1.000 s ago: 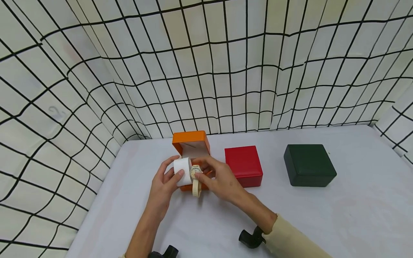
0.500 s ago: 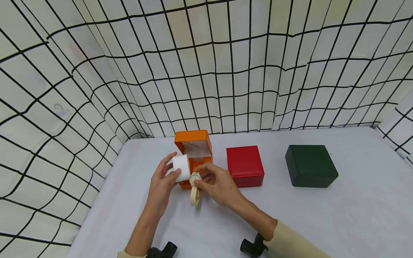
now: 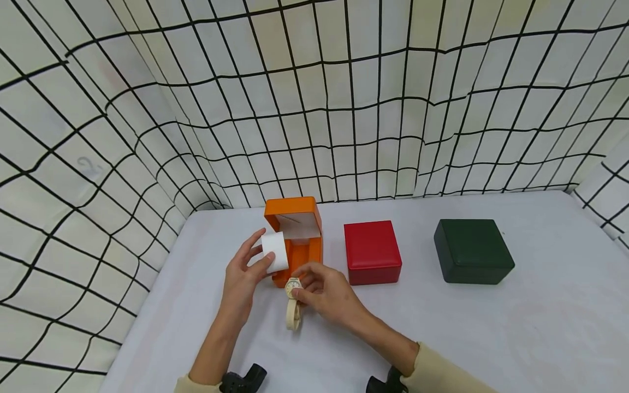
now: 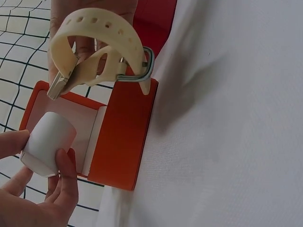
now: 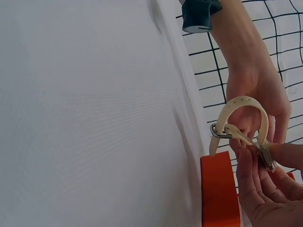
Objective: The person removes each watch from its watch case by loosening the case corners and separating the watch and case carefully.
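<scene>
My left hand [image 3: 242, 275] grips a white watch cushion [image 3: 274, 252] between thumb and fingers, over the left side of an open orange watch box [image 3: 309, 252]. A cream wristwatch [image 3: 293, 303] hangs from my right hand [image 3: 330, 292], pinched at its case just in front of the box. Its strap [image 4: 97, 28] is buckled into a loop, with the metal buckle showing in the left wrist view. The cushion [image 4: 49, 142] stands apart from the watch, its smooth round side bare. The box's lid is raised, showing a pale lining.
A closed red box [image 3: 372, 252] stands right of the orange one, and a closed dark green box [image 3: 473, 251] farther right. All rest on a white-covered table [image 3: 550, 322]. Black netting [image 3: 363, 109] over white sheeting rises behind and to the left.
The watch has come off the cushion's right side; my right hand has drawn it toward the table's front. My left hand has lifted the cushion slightly back and left, baring more of the box's orange inside.
</scene>
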`<control>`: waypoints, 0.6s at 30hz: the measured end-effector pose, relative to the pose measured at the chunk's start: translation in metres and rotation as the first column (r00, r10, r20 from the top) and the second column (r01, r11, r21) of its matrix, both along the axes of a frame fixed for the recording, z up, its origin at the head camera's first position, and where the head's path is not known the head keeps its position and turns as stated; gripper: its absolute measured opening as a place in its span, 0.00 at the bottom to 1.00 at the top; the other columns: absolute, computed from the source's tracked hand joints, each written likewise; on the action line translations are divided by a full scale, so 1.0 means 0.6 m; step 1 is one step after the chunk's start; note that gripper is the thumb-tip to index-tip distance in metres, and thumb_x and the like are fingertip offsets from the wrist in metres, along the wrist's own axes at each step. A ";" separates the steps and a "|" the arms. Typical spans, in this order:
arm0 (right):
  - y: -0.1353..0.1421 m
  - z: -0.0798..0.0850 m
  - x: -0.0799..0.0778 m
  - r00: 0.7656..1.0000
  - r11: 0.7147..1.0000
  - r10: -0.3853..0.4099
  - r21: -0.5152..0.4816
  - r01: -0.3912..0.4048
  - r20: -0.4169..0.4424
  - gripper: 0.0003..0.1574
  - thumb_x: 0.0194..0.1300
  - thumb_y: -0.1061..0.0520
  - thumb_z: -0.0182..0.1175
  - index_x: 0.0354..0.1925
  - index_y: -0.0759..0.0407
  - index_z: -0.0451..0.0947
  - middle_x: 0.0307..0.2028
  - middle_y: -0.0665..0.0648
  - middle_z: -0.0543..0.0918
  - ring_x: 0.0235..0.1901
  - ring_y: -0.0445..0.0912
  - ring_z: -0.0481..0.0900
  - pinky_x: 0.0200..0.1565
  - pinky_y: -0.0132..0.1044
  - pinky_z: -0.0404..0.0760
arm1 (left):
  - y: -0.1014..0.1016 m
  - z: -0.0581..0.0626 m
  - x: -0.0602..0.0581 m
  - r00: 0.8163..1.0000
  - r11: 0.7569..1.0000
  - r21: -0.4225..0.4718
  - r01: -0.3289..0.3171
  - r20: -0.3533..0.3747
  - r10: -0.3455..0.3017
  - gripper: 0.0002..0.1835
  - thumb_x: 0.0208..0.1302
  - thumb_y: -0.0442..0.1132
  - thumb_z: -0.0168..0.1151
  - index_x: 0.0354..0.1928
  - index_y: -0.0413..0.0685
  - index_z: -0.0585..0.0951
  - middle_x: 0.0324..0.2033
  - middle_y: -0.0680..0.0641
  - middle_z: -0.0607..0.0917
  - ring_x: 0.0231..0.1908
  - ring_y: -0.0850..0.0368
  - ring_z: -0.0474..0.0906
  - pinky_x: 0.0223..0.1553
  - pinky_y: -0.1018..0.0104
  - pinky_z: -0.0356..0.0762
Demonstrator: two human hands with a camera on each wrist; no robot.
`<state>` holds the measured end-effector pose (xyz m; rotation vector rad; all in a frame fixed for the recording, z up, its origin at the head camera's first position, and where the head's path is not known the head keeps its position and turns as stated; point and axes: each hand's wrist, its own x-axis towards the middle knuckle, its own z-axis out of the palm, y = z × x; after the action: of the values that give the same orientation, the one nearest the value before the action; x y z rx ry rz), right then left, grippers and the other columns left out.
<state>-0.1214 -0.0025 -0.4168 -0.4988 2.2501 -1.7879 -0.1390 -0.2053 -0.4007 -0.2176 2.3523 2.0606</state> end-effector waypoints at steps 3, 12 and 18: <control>-0.001 0.000 0.003 1.000 1.000 0.016 -0.008 -0.016 0.019 0.17 0.67 0.58 0.71 0.52 0.58 0.82 0.38 0.56 0.87 0.33 0.42 0.85 0.36 0.26 0.83 | -0.004 -0.001 -0.001 1.000 1.000 -0.019 -0.006 -0.007 0.006 0.31 0.76 0.40 0.60 0.77 0.61 0.68 0.69 0.44 0.72 0.63 0.48 0.73 0.50 0.76 0.83; -0.006 -0.010 0.009 0.999 0.999 0.039 -0.002 -0.039 0.037 0.16 0.66 0.59 0.71 0.51 0.59 0.82 0.37 0.57 0.87 0.33 0.42 0.85 0.35 0.25 0.83 | -0.006 -0.005 -0.001 0.999 1.000 -0.005 -0.025 0.028 0.025 0.30 0.74 0.41 0.64 0.75 0.60 0.71 0.68 0.44 0.77 0.61 0.53 0.76 0.49 0.75 0.83; -0.010 -0.016 0.013 0.995 0.998 0.064 -0.026 -0.062 0.073 0.17 0.67 0.60 0.71 0.52 0.60 0.82 0.37 0.57 0.86 0.34 0.45 0.88 0.38 0.29 0.88 | -0.003 -0.005 -0.002 0.999 1.000 0.005 -0.024 0.022 0.023 0.31 0.72 0.41 0.66 0.75 0.58 0.71 0.68 0.43 0.78 0.55 0.64 0.81 0.49 0.75 0.83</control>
<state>-0.1134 -0.0082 -0.4267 -0.4940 2.1424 -1.7741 -0.1400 -0.2069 -0.4038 -0.2676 2.3431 2.0631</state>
